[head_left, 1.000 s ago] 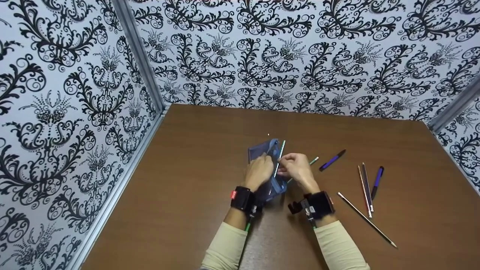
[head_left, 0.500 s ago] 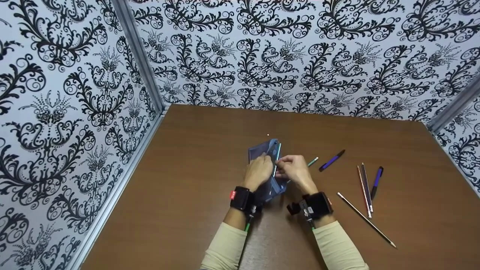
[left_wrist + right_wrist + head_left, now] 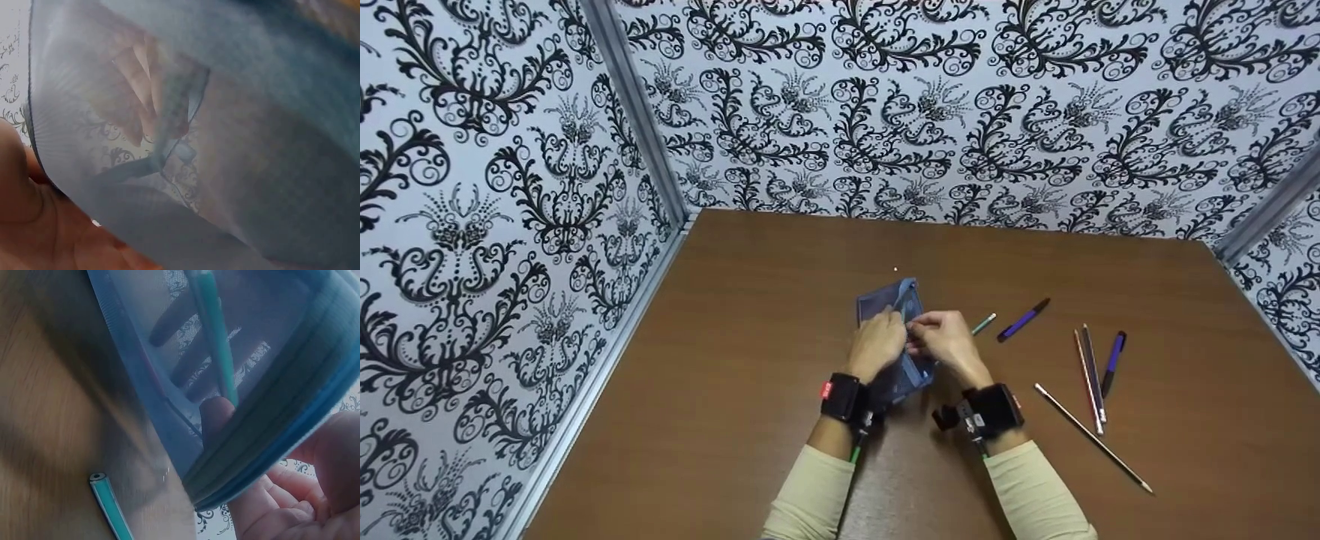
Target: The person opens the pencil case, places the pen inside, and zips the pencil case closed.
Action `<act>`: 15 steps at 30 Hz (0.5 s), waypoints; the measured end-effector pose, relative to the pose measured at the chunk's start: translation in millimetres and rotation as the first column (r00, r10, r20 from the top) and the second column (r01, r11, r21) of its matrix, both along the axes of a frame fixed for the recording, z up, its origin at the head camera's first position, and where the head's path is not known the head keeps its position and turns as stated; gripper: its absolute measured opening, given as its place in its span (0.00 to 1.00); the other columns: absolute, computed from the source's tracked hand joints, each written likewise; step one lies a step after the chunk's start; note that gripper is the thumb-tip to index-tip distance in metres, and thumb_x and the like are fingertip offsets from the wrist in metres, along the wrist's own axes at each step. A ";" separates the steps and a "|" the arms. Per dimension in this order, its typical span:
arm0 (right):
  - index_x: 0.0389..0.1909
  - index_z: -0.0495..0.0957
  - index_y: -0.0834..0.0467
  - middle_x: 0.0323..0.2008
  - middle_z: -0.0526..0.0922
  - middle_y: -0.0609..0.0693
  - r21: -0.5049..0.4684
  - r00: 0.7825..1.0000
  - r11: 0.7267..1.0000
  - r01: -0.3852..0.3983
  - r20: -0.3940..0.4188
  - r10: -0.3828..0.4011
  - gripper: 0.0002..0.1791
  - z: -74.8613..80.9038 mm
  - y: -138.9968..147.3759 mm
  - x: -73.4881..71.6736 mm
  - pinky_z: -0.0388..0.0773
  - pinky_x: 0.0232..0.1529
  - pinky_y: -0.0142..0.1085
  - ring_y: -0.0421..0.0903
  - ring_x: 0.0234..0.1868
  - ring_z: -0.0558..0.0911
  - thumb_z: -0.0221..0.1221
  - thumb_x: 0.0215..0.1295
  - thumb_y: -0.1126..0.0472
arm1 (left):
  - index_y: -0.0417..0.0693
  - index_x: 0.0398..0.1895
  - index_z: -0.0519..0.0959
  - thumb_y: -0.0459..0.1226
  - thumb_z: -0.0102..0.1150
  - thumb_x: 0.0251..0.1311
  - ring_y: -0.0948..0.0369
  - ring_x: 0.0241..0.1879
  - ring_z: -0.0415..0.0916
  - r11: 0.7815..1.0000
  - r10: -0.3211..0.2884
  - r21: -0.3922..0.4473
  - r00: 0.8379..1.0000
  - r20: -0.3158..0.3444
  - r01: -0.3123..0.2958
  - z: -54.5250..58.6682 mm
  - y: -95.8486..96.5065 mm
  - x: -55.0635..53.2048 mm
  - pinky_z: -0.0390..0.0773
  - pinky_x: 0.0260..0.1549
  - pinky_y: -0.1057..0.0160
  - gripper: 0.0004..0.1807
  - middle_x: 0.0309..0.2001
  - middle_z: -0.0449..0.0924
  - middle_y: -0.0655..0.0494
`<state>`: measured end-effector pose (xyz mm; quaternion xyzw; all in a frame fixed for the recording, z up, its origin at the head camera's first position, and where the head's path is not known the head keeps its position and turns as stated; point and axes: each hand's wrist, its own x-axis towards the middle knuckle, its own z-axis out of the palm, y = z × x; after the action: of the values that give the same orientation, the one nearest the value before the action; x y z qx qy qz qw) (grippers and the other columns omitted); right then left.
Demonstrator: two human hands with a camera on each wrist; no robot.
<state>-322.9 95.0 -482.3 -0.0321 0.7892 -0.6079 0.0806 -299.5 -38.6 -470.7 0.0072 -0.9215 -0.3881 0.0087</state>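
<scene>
My left hand (image 3: 879, 343) holds a blue mesh pencil case (image 3: 911, 382) with a zip along its edge, tilted over the table. My right hand (image 3: 949, 337) is at the case's mouth, thumb and fingers close together. A green pencil (image 3: 216, 337) shows through the mesh in the right wrist view, lying inside the case. One right fingertip (image 3: 216, 416) reaches past the zip band (image 3: 281, 410) onto the pencil's near end. Through the netting in the left wrist view, blurred fingers (image 3: 169, 101) overlap a greenish streak. The other right fingers are partly hidden.
Another green pencil (image 3: 984, 324) lies on the table beyond my right hand. Two blue-and-black pens (image 3: 1024, 320) (image 3: 1114, 364) and several pencils (image 3: 1093, 439) are spread to the right. A small white speck (image 3: 895, 268) sits behind the case. Patterned walls (image 3: 930, 135) edge the table.
The green pencil, earlier pinched in the right hand at the case's mouth, has slid left into the case. The right hand has shifted slightly left with it; the left hand has stayed put.
</scene>
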 end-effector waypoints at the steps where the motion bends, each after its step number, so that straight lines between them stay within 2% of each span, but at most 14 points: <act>1: 0.42 0.81 0.77 0.30 0.86 0.64 0.006 1.000 1.000 -0.004 0.000 0.004 0.10 0.1 -0.1 -0.1 0.85 0.30 0.35 0.44 0.23 0.86 0.55 0.67 0.73 | 0.40 0.61 0.77 0.42 0.29 0.73 0.43 0.62 0.73 1.000 -0.007 -0.005 1.000 -0.006 0.007 -0.1 -0.1 0.1 0.73 0.58 0.42 0.28 0.68 0.72 0.50; 8: 0.41 0.82 0.75 0.30 0.86 0.64 0.038 1.000 0.999 -0.007 -0.008 0.007 0.10 1.9 0.7 0.3 0.85 0.30 0.35 0.46 0.24 0.86 0.56 0.66 0.73 | 0.38 0.61 0.77 0.42 0.28 0.73 0.44 0.64 0.71 0.999 -0.018 0.026 1.000 -0.012 0.019 -0.4 -1.0 -0.5 0.71 0.62 0.44 0.29 0.68 0.71 0.49; 15: 0.42 0.81 0.76 0.32 0.86 0.66 0.026 0.999 0.999 -0.020 -0.026 0.021 0.11 4.7 4.0 2.2 0.85 0.31 0.36 0.47 0.25 0.87 0.55 0.66 0.72 | 0.40 0.66 0.73 0.44 0.27 0.74 0.46 0.68 0.67 0.997 -0.007 0.080 0.999 0.034 0.004 -0.3 -2.3 -0.7 0.65 0.67 0.47 0.31 0.70 0.69 0.50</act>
<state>-320.7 99.0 -477.6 -0.0472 0.7976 -0.5965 0.0769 -300.1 -40.8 -471.0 0.0116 -0.9052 -0.4247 -0.0086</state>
